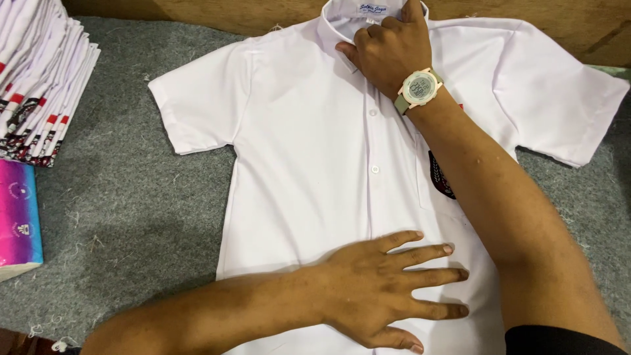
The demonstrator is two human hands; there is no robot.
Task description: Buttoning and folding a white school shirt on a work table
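A white short-sleeved shirt (315,151) lies buttoned and face up on a grey felt surface (131,197), collar at the far edge. My left hand (388,289) rests flat on the shirt's lower front, fingers spread and pointing right. My right hand (388,49), with a pale watch (418,89) on the wrist, grips the collar at the neck opening, fingers curled on the fabric. A dark badge (439,176) on the chest pocket is partly hidden by my right forearm.
A stack of folded white shirts (36,79) with red and dark trim sits at the far left. Below it lies a pink and blue packet (18,217). A brown wooden wall (217,13) runs along the far edge.
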